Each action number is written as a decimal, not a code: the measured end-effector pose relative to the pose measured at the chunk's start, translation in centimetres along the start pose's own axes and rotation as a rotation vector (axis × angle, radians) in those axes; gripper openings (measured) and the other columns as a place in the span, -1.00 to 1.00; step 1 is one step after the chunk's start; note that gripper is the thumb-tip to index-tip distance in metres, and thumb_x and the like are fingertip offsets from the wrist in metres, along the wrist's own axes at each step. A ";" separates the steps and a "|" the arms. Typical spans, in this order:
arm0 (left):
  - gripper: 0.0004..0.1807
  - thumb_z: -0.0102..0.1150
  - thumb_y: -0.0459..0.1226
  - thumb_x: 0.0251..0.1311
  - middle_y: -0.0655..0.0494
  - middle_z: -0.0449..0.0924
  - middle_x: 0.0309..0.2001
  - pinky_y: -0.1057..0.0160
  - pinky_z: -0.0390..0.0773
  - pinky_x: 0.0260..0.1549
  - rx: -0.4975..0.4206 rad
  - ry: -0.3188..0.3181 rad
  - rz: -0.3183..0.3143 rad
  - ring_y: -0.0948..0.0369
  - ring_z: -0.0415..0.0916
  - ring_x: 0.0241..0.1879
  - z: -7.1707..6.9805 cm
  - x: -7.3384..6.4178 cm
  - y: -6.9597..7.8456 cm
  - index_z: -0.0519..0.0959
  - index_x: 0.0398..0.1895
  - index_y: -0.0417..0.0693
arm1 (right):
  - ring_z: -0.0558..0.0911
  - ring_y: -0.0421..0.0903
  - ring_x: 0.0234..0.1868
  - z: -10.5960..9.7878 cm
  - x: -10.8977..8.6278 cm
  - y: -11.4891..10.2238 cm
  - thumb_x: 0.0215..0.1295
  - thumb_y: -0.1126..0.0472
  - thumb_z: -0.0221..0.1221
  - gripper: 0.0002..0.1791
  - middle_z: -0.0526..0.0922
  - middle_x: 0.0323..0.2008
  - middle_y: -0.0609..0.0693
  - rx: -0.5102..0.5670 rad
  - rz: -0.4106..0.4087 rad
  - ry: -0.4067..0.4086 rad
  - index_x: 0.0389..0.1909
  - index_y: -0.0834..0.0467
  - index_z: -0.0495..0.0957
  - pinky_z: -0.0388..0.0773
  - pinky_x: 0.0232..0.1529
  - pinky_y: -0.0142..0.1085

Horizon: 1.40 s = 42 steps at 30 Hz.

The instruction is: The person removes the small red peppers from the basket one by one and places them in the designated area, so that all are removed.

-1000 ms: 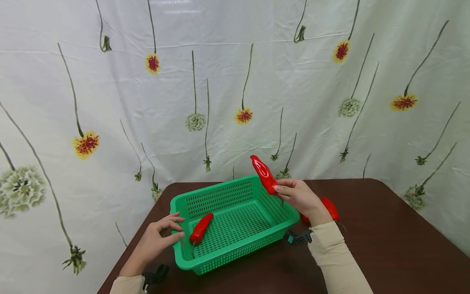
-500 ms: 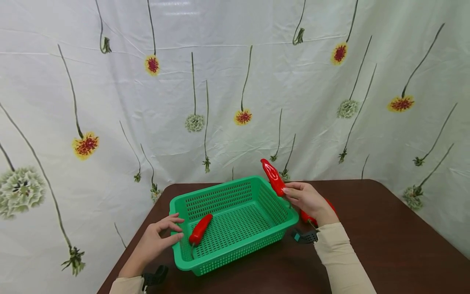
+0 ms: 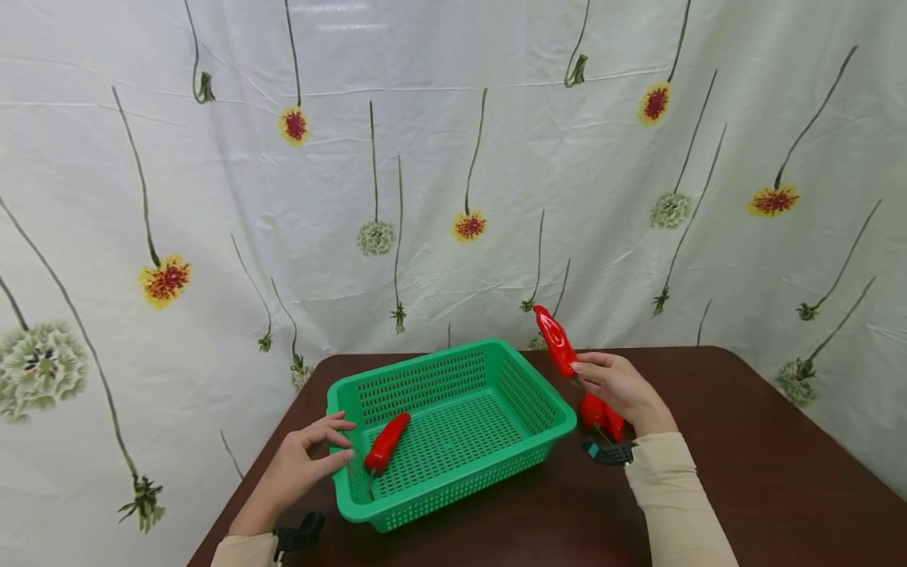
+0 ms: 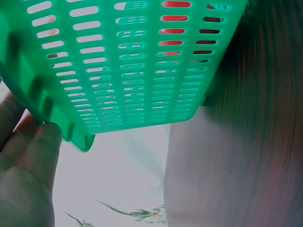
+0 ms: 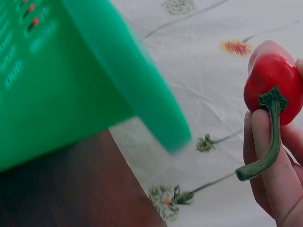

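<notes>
A red pepper [image 3: 556, 340] with a curved green stem [image 5: 271, 137] is held up by my right hand [image 3: 618, 387], which pinches it near the stem end. It hangs in the air just beyond the right rim of a green plastic basket [image 3: 453, 495]. Inside the basket, toward its left end, lies another red pepper [image 3: 387, 443]. My left hand [image 3: 303, 459] is at the basket's left rim, fingers loosely bent and thumb apart from them. In the left wrist view its fingertips [image 4: 47, 135] reach the rim's edge. More red peppers [image 3: 594, 411] lie on the table, partly hidden behind the right hand.
The dark brown wooden table [image 3: 723, 441] extends right of the basket, and its back edge meets a white curtain [image 3: 425, 173] printed with flowers. Black straps [image 3: 608, 452] sit at both wrists.
My right hand has moved to the right with the pepper, from above the basket's right end to outside it. The left hand and the basket stay in place.
</notes>
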<state>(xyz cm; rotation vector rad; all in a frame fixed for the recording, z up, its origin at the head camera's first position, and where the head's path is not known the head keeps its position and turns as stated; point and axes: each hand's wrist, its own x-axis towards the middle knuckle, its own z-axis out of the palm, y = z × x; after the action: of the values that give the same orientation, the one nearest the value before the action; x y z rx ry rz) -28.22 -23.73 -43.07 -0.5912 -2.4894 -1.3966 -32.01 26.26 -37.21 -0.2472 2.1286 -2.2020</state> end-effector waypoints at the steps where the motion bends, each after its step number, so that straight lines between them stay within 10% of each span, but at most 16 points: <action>1: -0.90 0.35 -0.31 0.21 -0.13 0.65 0.12 0.54 0.43 0.04 0.004 0.000 -0.002 0.79 0.19 0.19 0.0 0.0 0.0 0.71 -0.29 -0.19 | 0.64 -0.20 -0.13 -0.2 -0.1 0.0 0.44 0.23 0.17 -0.72 0.66 -0.16 -0.18 -0.002 0.007 0.009 0.07 0.28 0.57 0.61 0.00 -0.42; 18: -0.88 0.36 -0.27 0.22 -0.09 0.65 0.14 0.52 0.43 0.04 0.035 -0.003 -0.012 0.82 0.15 0.18 -0.2 0.1 0.1 0.71 -0.29 -0.17 | 0.59 -0.27 -0.26 -3.7 -1.0 1.1 0.47 0.23 0.11 -0.88 0.67 -0.31 -0.23 0.024 0.033 0.121 -0.25 0.02 0.61 0.58 -0.11 -0.49; 29: -0.95 0.35 -0.33 0.20 -0.09 0.66 0.12 0.54 0.41 0.04 0.039 0.002 -0.023 0.83 0.15 0.17 0.1 -0.1 0.0 0.72 -0.30 -0.12 | 0.53 -0.31 -0.13 -5.3 -1.3 2.7 0.50 0.18 0.05 -0.53 0.50 -0.12 -0.21 -0.003 0.117 0.282 0.28 0.37 0.31 0.51 -0.10 -0.57; 42: -0.91 0.36 -0.30 0.21 -0.10 0.65 0.13 0.53 0.43 0.04 0.042 0.000 -0.008 0.84 0.14 0.17 0.0 -0.1 0.1 0.72 -0.30 -0.15 | 0.56 -0.34 -0.29 -7.1 -2.3 3.7 0.44 0.21 0.13 -0.84 0.59 -0.36 -0.32 0.060 0.156 0.414 -0.33 -0.01 0.65 0.54 -0.21 -0.56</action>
<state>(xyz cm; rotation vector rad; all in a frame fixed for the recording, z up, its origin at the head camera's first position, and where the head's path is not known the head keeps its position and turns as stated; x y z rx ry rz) -28.12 -23.69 -43.06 -0.5728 -2.5177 -1.3432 -31.16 33.46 -41.21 0.3996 2.1668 -2.3792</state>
